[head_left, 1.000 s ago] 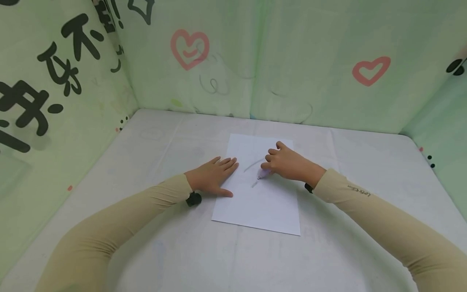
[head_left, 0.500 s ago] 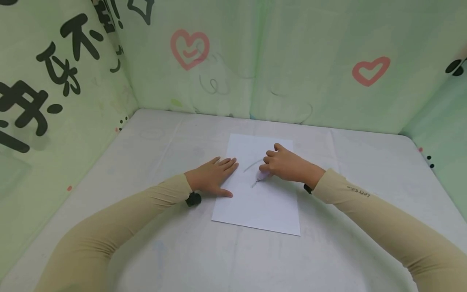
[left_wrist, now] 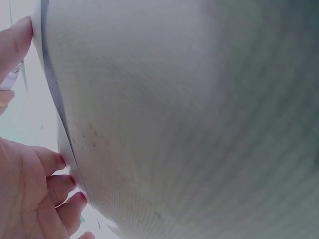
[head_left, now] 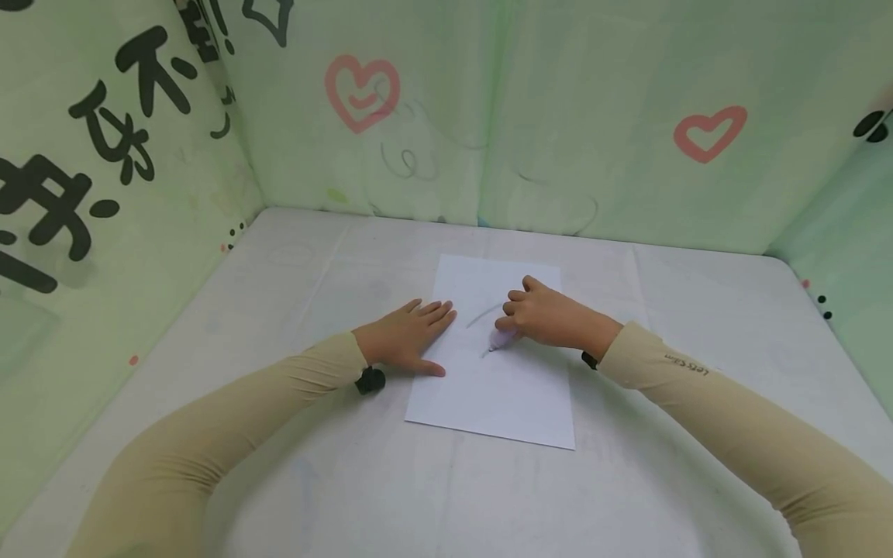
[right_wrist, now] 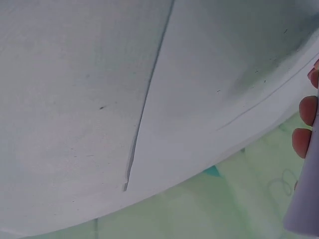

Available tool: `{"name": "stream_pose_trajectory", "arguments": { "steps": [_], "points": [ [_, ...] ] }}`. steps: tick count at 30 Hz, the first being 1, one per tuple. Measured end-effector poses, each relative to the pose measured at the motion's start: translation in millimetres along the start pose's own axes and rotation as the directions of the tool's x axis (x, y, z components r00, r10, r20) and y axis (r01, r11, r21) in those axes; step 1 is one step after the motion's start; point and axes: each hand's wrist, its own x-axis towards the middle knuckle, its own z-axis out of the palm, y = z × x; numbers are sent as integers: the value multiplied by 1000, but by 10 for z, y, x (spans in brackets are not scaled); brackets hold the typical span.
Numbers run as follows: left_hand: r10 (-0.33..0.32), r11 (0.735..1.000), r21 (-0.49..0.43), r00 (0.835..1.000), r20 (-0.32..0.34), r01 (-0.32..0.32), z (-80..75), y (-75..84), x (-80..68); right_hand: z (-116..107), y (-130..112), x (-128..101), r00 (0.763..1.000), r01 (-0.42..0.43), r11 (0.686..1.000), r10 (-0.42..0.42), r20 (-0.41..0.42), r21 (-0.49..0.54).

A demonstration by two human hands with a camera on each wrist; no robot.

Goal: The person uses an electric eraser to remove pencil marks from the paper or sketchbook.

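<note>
A white sheet of paper lies on the table. My left hand rests flat across its left edge, fingers spread and thumb apart. My right hand grips a thick lilac pen-shaped tool, whose narrow tip points down-left at the paper, right at a short grey stroke. Above it runs a longer curved grey line, partly hidden by the right hand. In the right wrist view, fingertips curl along the tool's lilac barrel. Its tip is out of that view.
A white cloth covers the table. Green printed curtains with hearts and black lettering enclose the back and sides. Dark wrist cameras sit below both cuffs.
My right hand has shifted slightly down-left, carrying the tool's tip along the short grey stroke, and less of that stroke shows. The left hand and the paper have stayed put.
</note>
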Motion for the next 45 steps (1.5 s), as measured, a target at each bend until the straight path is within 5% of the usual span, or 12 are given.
{"name": "stream_pose_trajectory", "arguments": {
  "steps": [45],
  "points": [
    [-4, 1000, 5, 1000, 10, 4, 6, -22, 20, -21, -31, 33, 1000, 14, 1000, -14, 23, 14]
  ]
}}
